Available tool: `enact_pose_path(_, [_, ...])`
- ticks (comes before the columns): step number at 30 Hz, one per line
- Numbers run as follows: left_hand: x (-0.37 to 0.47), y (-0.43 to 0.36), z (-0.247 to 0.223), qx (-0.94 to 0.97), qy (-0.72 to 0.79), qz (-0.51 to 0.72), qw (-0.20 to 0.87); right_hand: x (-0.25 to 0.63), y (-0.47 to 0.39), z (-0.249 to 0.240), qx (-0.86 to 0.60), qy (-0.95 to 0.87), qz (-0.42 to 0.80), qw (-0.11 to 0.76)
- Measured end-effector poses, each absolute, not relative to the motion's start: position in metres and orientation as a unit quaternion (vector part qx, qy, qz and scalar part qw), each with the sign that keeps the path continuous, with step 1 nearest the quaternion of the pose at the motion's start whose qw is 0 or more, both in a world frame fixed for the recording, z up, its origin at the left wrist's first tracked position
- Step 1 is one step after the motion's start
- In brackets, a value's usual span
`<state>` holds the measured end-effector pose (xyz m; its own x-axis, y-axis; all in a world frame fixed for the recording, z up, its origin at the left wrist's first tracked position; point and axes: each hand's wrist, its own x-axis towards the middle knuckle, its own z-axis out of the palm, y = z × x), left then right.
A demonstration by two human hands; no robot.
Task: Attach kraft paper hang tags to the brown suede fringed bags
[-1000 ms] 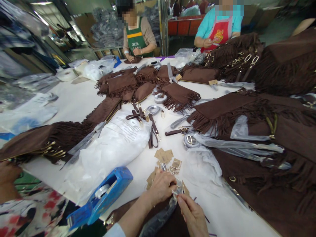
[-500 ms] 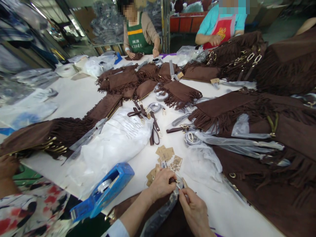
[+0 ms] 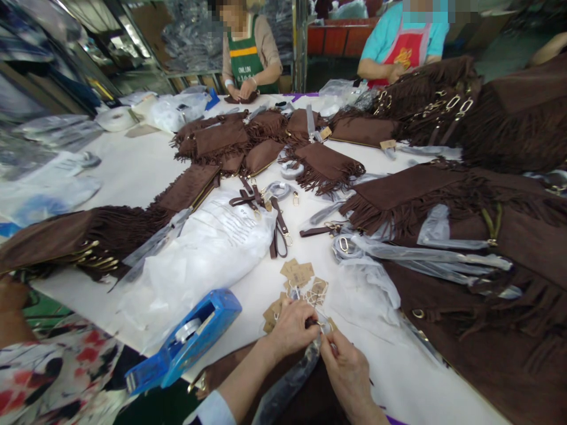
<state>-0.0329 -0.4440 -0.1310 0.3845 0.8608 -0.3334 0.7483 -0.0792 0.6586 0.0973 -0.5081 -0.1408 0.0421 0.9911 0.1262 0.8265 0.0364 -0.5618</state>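
Near the front edge, my left hand (image 3: 292,327) is closed in a pinch around the top end of a plastic-wrapped strap (image 3: 287,381). My right hand (image 3: 349,369) meets it from the right, its thumb and finger pinching a thin white tag string at the strap's end; the fingers partly hide it. A brown card tag (image 3: 332,324) shows just behind the right fingertips. Under both hands lies a dark brown bag (image 3: 239,369). Several loose hang tags (image 3: 297,274) with white strings lie just beyond my left hand.
A blue tape dispenser (image 3: 195,336) stands left of my forearm. Beyond it lies a white plastic bag (image 3: 208,248). Brown wrist straps (image 3: 279,227) lie mid-table. Fringed brown bags (image 3: 478,307) are piled right. Two people work across the table; another person's arm (image 3: 13,313) is at left.
My hands stay nearly in place; the right fingertips have come closer to the left, and less of the white string shows. Across the table, the green-aproned person's hands have come together.
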Motion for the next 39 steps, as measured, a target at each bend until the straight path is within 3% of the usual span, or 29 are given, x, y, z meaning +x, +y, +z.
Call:
enact_pose_path(13, [-0.032,-0.443,-0.125,0.728,0.554,0.048,0.401,0.097,-0.506,-0.145,-0.663,-0.691,0.155,0.242])
enact_pose_path(21, [-0.011,-0.438,-0.119,0.662,0.638,0.027,0.392,0.099,-0.508,-0.154,-0.662,-0.683,0.200,0.237])
enact_pose_path(25, [-0.008,-0.442,-0.125,0.630,0.667,0.073,0.392,0.103,-0.505,-0.145,-0.649,-0.667,0.268,0.248])
enact_pose_path(31, [-0.018,-0.442,-0.130,0.634,0.645,0.139,0.404,0.119,-0.483,-0.134,-0.624,-0.579,0.387,0.354])
enact_pose_path(35, [-0.021,-0.437,-0.124,0.617,0.597,0.229,0.459,0.121,-0.463,-0.140,-0.583,-0.540,0.515,0.322])
enact_pose_path(39, [-0.021,-0.432,-0.119,0.580,0.586,0.269,0.498,0.116,-0.448,-0.146,-0.566,-0.542,0.534,0.316])
